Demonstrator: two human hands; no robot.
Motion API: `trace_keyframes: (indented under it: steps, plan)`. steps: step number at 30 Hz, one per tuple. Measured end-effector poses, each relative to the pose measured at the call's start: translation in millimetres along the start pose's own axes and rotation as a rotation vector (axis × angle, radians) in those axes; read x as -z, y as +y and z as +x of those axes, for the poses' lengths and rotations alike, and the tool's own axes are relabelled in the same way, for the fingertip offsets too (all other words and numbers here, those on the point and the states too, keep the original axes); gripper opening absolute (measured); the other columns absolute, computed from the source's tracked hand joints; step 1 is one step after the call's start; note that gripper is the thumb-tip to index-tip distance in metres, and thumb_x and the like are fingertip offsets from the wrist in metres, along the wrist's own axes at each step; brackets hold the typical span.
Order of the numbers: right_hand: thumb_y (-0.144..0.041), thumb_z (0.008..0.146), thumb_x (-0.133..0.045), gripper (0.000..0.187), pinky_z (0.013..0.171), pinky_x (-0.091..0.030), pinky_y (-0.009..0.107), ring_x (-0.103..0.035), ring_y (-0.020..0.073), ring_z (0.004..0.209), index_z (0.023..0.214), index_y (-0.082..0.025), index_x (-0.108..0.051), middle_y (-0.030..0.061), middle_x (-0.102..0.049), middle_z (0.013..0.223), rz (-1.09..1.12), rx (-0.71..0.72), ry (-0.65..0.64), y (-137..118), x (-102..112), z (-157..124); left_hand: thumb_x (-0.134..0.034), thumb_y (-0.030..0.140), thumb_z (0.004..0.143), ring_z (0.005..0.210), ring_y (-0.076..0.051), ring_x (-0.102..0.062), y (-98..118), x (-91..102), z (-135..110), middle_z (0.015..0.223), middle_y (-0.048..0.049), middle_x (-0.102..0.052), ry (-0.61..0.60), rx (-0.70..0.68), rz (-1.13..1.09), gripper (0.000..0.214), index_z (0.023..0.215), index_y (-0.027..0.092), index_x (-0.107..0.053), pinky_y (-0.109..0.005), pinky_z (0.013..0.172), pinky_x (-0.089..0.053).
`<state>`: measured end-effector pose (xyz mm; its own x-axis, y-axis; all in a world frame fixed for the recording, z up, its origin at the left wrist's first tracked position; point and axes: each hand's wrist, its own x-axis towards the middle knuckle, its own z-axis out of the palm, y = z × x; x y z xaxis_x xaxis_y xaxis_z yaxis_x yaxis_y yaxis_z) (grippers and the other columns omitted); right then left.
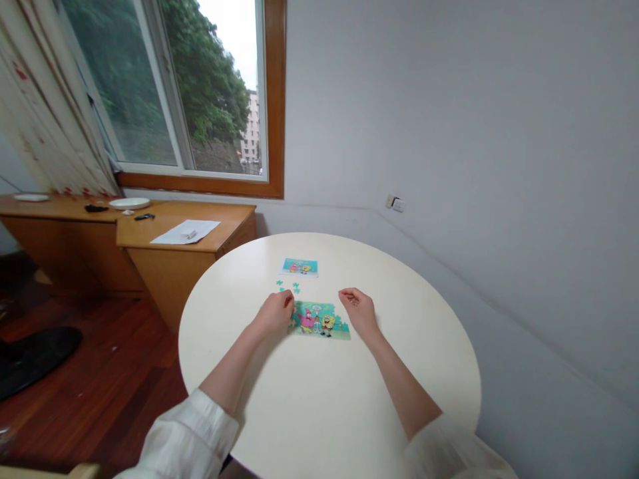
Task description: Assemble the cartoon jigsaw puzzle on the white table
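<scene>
Head view: left hand [275, 311] and right hand [362, 313] flank puzzle [318, 321], grips pinched together, contents unclear.

pale wall [449, 120]; wood-framed window [172, 86], trees [204, 80] outside; patterned curtain [50, 100]; wooden cabinets [172, 286] below; reddish plank floor [114, 372].

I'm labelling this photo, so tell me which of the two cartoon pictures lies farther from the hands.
The smaller one, the card beyond the loose pieces, with straight edges. The puzzle lies nearer, its upper right edge jagged.
</scene>
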<state>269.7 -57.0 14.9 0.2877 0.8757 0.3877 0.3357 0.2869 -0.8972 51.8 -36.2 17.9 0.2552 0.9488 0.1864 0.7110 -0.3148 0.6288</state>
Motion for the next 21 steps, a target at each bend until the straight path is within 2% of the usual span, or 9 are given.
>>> trace_keyframes:
  steps: [10,17,21]
  plan:
    - [-0.048,0.064,-0.059,0.032,0.059,-0.042,0.029,-0.054,0.0164,0.062,0.068,-0.017,-0.061,0.0055,-0.063,0.066,-0.011,-0.003,-0.007,2.9,0.7,1.1,-0.039,0.019,0.079,0.055,-0.011,-0.051,7.2,-1.0,-2.2,0.06,-0.0003,-0.059,0.116,-0.022,-0.111,0.02,0.07,0.016,-0.056,-0.021,0.054,-0.035]
    - [-0.05,0.063,-0.059,0.034,0.058,-0.042,0.028,-0.054,0.0161,0.061,0.068,-0.017,-0.062,0.005,-0.062,0.065,-0.017,-0.005,-0.008,4.1,-0.5,1.1,-0.042,0.017,0.075,0.048,-0.01,-0.047,1.8,-5.4,-1.3,0.054,0.0002,-0.056,0.085,-0.008,-0.108,0.018,0.062,0.016,-0.054,-0.022,0.051,-0.033]
    - [-0.048,0.063,-0.06,0.032,0.058,-0.042,0.028,-0.053,0.016,0.061,0.068,-0.017,-0.061,0.0048,-0.062,0.065,0.001,-0.002,-0.012,5.4,0.0,1.3,-0.04,0.02,0.076,0.054,-0.012,-0.052,5.1,-1.8,-0.6,0.057,0.0001,-0.059,0.186,-0.04,-0.169,0.018,0.064,0.018,-0.052,-0.023,0.057,-0.038]
